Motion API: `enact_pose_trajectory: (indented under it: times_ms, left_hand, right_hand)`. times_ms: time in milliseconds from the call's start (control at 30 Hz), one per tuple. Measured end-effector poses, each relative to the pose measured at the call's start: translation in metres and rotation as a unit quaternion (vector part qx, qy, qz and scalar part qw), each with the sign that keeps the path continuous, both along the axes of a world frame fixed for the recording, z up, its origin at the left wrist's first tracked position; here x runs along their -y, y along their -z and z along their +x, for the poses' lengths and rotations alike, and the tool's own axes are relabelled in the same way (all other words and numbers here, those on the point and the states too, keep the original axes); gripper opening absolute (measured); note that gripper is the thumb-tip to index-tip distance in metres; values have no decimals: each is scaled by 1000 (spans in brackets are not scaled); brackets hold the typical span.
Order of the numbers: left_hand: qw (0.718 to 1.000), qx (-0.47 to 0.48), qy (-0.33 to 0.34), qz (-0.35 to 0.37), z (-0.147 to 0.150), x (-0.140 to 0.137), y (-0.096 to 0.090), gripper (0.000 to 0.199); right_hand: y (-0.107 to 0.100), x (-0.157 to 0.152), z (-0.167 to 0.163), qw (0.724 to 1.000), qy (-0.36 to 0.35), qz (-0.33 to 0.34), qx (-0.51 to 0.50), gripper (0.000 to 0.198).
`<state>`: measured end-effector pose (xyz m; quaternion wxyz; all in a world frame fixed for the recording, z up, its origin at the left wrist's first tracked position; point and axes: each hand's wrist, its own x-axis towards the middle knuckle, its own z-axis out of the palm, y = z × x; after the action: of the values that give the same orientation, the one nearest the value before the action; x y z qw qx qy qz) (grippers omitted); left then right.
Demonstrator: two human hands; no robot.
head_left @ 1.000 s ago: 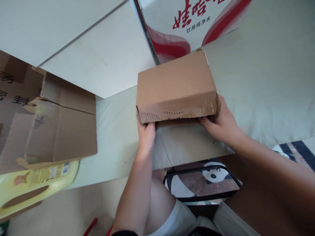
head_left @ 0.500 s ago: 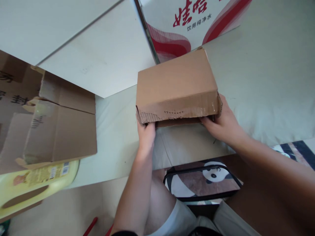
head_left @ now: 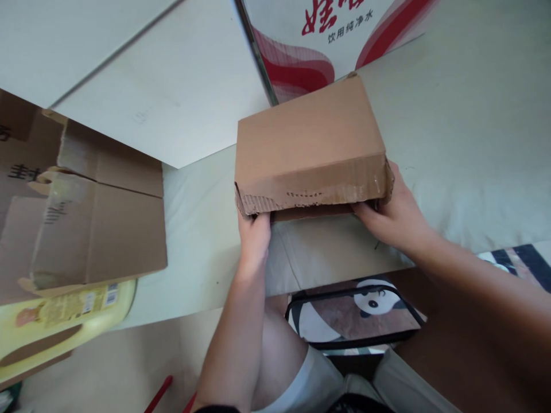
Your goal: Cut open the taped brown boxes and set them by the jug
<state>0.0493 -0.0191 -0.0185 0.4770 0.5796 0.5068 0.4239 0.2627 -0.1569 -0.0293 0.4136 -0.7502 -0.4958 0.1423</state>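
Note:
A brown cardboard box is held in front of me over the pale green sheet, its near edge torn, with the corrugation showing. Under its near left corner, my left hand grips the box, thumb toward the opening. At the near right corner, my right hand holds the other side, thumb along the lower edge. Most fingers of both hands are hidden by the cardboard. A dark gap runs along the near side between the upper part and a lower flap.
Opened cardboard boxes stand at the left, beside a yellow jug. Behind are a white panel and a white carton with red print. Below the sheet's edge lies a panda-print bag.
The view has shifted slightly, and the box appears a little larger and nearer. Both hands keep the same hold on it.

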Motion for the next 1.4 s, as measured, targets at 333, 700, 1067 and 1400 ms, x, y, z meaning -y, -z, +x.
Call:
enact_pose_trajectory:
  times_ms: [333, 700, 1067, 1400]
  left_hand:
    - [1000, -10, 1, 14, 0, -1, 1, 64]
    - [1000, -11, -1, 0, 0, 1, -1, 63]
    - [1000, -6, 4, -17, -2, 2, 0, 68]
    - [1000, -6, 3, -30, -4, 0, 4, 65]
  right_hand:
    - [4, 0, 1, 1000, 5, 7, 8, 76]
    - [3, 0, 1, 1000, 5, 8, 18, 75]
    - [-6, 2, -1, 1000, 9, -16, -2, 69]
    - [-3, 2, 0, 1000, 12, -14, 13, 64]
